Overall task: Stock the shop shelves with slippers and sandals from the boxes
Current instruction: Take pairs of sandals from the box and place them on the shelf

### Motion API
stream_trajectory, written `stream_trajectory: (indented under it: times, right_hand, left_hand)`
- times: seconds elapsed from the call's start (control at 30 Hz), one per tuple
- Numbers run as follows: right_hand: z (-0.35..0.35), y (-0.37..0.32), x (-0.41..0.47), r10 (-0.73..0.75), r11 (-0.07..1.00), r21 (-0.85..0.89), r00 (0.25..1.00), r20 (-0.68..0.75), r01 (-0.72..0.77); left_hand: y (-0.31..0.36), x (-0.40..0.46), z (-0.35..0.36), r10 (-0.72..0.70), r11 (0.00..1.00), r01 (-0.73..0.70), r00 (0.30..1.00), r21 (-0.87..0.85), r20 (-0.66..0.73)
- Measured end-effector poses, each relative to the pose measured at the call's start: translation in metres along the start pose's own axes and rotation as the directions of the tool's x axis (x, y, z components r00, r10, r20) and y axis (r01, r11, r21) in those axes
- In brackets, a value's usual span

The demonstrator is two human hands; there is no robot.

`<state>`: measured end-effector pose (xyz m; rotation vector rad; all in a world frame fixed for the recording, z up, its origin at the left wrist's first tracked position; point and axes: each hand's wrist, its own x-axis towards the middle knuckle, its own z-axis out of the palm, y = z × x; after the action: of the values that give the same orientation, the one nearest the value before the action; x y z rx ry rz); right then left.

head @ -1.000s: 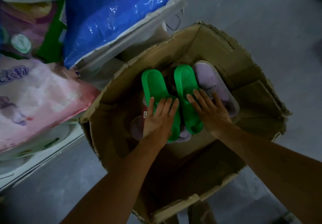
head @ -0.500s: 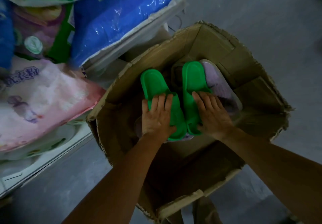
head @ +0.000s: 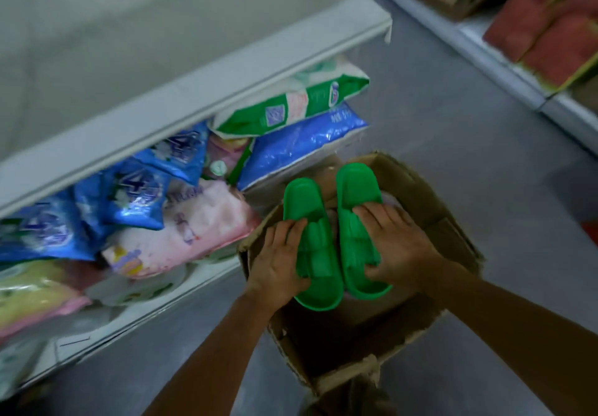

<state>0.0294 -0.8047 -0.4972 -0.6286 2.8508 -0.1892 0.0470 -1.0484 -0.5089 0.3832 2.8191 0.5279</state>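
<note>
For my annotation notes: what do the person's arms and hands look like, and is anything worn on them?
Both forearms are bare as far as the frame shows, with no sleeves visible. The left hand and right hand wear no gloves. No rings, watch or bracelet can be seen.

large white "4" readable on blue packets (head: 142, 185) on lower shelf (head: 207, 273), left part. same "4" on blue packet behind (head: 181, 150), nearer shelf back. chinese print on blue bag (head: 301, 143), pink bag (head: 194, 221), green bag (head: 291, 108): too blurred to read.
</note>
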Motion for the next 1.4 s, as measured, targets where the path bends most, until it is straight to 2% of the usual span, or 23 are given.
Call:
stream_trajectory:
  times: [0.07,0.23,0.37,0.47,0.7,0.9,1.07,1.3,1.4]
  right_hand:
    - [-0.040,-0.015,-0.007,-0.039,0.995,-0.088,0.999,-0.019,0.037]
    - [-0.124,-0.060,-0.027,-0.176,0.971,-0.176,0.982,-0.062,0.163]
    - [-0.178,-0.095,-0.035,-0.296,0.921,-0.282,0.954,-0.057,0.269]
    - [-0.214,-0.125,-0.040,-0.407,0.882,-0.302,0.908,-0.097,0.362]
    - [-0.274,-0.222,-0.053,-0.648,0.723,-0.414,0.750,-0.129,0.553]
    - [-0.297,-0.322,-0.052,-0.798,0.571,-0.414,0.597,-0.079,0.709]
    - [-0.302,-0.417,-0.052,-0.871,0.457,-0.434,0.489,-0.043,0.776]
    - [-0.286,-0.599,-0.055,-0.927,0.316,-0.515,0.375,0.012,0.797]
    - [-0.273,-0.695,-0.059,-0.937,0.298,-0.521,0.351,0.002,0.800]
  left_hand:
    - [0.010,-0.019,-0.036,-0.017,0.999,0.016,0.998,-0.029,-0.064]
    - [0.027,-0.074,-0.120,0.000,1.000,-0.005,0.972,-0.020,-0.237]
    - [0.032,-0.117,-0.167,-0.033,0.998,0.049,0.956,0.050,-0.292]
    - [0.036,-0.157,-0.196,-0.067,0.993,0.096,0.926,0.062,-0.371]
    - [0.029,-0.263,-0.247,-0.215,0.958,0.282,0.838,0.060,-0.501]
    - [-0.002,-0.367,-0.286,-0.342,0.908,0.419,0.726,-0.010,-0.597]
    - [-0.043,-0.448,-0.310,-0.416,0.869,0.489,0.637,-0.077,-0.649]
    - [-0.136,-0.585,-0.346,-0.445,0.813,0.582,0.617,-0.004,-0.649]
    - [-0.185,-0.650,-0.365,-0.490,0.760,0.650,0.595,0.022,-0.637]
